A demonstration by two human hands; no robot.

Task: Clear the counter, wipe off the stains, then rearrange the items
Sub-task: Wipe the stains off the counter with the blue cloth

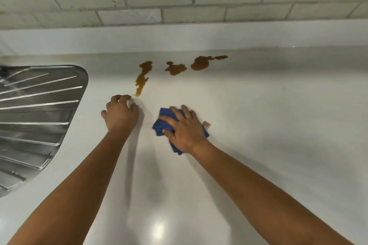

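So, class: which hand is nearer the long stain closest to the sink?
Left. The left hand sits just below the long stain; the right hand, on the blue cloth, lies farther right.

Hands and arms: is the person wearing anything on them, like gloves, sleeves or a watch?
No. The left hand and the right hand are both bare, with no gloves, rings or watch showing. Both forearms are bare too, with no sleeve in view as far as the picture's lower edge.
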